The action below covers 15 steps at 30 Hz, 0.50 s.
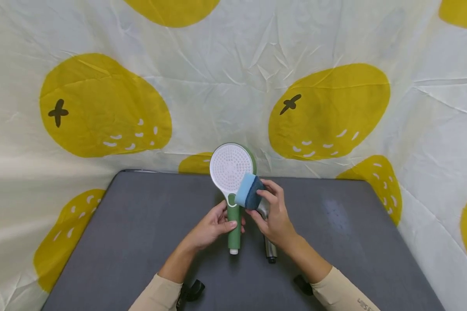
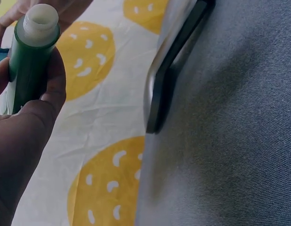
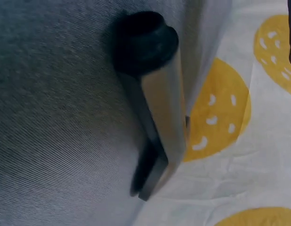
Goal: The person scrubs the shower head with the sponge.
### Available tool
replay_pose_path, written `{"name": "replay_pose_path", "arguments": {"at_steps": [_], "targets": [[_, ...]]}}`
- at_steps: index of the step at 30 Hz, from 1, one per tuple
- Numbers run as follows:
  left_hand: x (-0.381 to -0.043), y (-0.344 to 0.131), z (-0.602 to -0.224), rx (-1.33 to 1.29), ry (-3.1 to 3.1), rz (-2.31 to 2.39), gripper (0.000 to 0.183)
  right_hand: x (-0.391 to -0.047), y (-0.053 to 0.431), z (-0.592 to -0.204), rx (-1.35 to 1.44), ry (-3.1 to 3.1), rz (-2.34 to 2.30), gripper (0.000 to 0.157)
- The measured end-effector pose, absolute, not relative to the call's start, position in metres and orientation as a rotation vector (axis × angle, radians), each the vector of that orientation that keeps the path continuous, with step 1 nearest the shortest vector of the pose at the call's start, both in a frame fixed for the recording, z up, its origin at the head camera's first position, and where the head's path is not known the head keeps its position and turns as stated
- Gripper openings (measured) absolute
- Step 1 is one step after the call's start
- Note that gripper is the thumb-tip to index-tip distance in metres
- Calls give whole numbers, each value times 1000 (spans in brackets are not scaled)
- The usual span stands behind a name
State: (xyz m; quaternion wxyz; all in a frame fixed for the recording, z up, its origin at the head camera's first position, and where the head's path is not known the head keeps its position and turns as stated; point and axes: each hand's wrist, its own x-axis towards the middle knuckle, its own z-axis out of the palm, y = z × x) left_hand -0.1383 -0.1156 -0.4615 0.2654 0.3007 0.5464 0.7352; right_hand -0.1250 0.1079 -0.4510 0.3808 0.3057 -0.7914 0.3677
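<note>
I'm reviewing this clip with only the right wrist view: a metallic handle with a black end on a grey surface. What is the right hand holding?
Observer: The right hand pinches a two-tone blue sponge.

Operator: And the left hand?

Observer: The left hand grips the green handle of a white-faced showerhead.

Operator: Is the sponge touching that showerhead?

Observer: I can't tell for sure; in the head view, the sponge's light-blue side overlaps the lower edge of the showerhead's face.
</note>
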Motion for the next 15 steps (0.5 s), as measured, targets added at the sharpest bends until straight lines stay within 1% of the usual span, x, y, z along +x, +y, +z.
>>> {"name": "replay_pose_path", "arguments": {"at_steps": [3, 8, 11, 12, 15], "targets": [[-134, -116, -464, 808, 1512, 1985, 57, -124, 110, -448, 748, -2020, 974, 52], [-128, -118, -467, 812, 1582, 1977, 56, -125, 123, -433, 706, -2090, 1036, 59], [-125, -119, -468, 825, 1655, 1950, 53, -129, 131, -422, 706, -2115, 1118, 55], [-123, -120, -469, 832, 1689, 1936, 52, -130, 133, -417, 708, -2121, 1147, 57], [-119, -121, -469, 853, 1785, 1891, 45, -135, 140, -404, 708, -2152, 1220, 70]]}}
